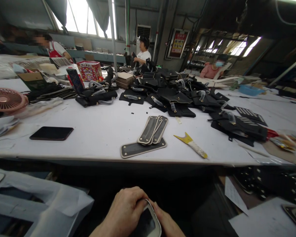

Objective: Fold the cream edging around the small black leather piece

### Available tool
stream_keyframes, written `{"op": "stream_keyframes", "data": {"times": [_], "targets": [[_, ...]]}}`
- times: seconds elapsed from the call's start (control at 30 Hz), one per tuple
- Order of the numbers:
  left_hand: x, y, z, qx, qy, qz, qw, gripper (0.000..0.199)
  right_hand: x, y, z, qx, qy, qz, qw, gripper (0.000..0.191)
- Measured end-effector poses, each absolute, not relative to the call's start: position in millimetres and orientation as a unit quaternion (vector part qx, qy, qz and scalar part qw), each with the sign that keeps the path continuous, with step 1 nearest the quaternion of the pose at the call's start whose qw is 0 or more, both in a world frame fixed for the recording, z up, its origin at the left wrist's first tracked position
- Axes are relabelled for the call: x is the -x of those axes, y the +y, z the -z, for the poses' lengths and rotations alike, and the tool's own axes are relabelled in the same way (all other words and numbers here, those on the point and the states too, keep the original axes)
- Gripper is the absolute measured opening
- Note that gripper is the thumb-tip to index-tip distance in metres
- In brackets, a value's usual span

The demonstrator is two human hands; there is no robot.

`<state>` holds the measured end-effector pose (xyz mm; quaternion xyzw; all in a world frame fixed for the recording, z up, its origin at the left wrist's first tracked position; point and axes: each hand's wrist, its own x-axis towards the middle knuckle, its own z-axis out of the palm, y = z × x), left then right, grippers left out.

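Note:
At the bottom of the view, below the table's front edge, my left hand (124, 210) is closed on a dark panel with a pale edge (147, 221), its thumb and fingers pinching the top corner. My right hand (168, 223) grips the same panel along its right edge, fingers close to those of the left. The panel's lower part runs out of view. Ahead on the table lie several dark, pale-edged strips with rivets at the corners (143, 149), stacked crosswise. To their right is a yellow tool with a notched end and a wrapped handle (191, 144).
Black bags with wrapped handles (172, 95) are heaped across the table (96, 138). On the left lie a phone (51, 133) and a pink fan (7, 100). White-covered material (39, 200) is at lower left, black pieces (268, 181) at lower right. Several people work beyond.

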<state>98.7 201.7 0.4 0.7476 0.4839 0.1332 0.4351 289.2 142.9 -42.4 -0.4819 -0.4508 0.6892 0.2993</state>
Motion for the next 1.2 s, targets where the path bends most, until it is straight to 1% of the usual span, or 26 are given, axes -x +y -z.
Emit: {"op": "stream_keyframes", "data": {"times": [0.1,0.2,0.23,0.37,0.43,0.53,0.73,0.9,1.1,1.2], "targets": [[-98,201,2,-0.732,0.494,-0.14,0.447,0.025,-296,140,54,0.456,-0.556,-0.637,0.278,0.066],[-96,199,4,-0.725,0.502,-0.14,0.449,0.025,-296,141,54,0.439,-0.588,-0.62,0.277,0.057],[-96,199,5,-0.725,0.505,-0.139,0.447,0.025,-294,142,50,0.436,-0.584,-0.623,0.282,0.057],[-95,199,6,-0.721,0.505,-0.144,0.452,0.025,-284,148,25,0.444,-0.545,-0.639,0.313,0.07],[-95,199,6,-0.714,0.505,-0.148,0.462,0.024,-281,150,17,0.446,-0.543,-0.648,0.295,0.07],[-95,201,5,-0.712,0.508,-0.147,0.463,0.025,-280,153,14,0.454,-0.548,-0.657,0.247,0.065],[-96,203,4,-0.719,0.504,-0.147,0.455,0.027,-280,161,7,0.461,-0.564,-0.654,0.206,0.064],[-96,204,2,-0.732,0.497,-0.147,0.443,0.03,-284,168,1,0.435,-0.576,-0.674,0.159,0.056],[-95,204,4,-0.753,0.48,-0.142,0.427,0.034,-285,175,0,0.454,-0.628,-0.622,0.11,0.054],[-93,204,3,-0.752,0.482,-0.138,0.427,0.033,-283,177,2,0.463,-0.65,-0.597,0.086,0.055]]}}
